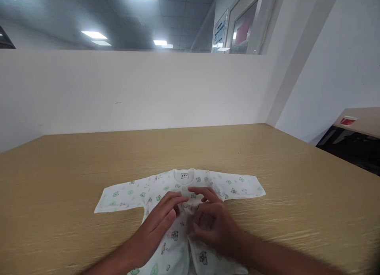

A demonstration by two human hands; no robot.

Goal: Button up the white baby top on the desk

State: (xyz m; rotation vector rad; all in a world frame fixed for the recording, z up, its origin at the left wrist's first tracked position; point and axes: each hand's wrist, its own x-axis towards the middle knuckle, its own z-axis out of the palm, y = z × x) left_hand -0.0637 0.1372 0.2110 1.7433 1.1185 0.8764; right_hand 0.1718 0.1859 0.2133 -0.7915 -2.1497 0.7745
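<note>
One baby shirt [181,195] lies flat on the wooden table [297,180], with the collar away from the person and both sleeves spread out to the sides. This flat position lets the front of the shirt be reached from above, and the two hands meet exactly there, at the chest, just below the collar.

The left hand [157,223] rests on the cloth with the fingers stretched forward; the thumb and the first fingers seem to pinch a small fold of the front edge, but the pinch itself is partly hidden, so I cannot tell if it really closes. The right hand [212,221] is curled, the fingers bent over the same middle line of the shirt, and it appears to hold the opposite front edge. The two hands almost touch each other, probably because the two front edges must be brought together at one point.

One sleeve goes out to the left of the hands and one to the right. Counted: one shirt, two sleeves, two hands, one table. Behind the table stands a white partition wall [133,88].
</note>
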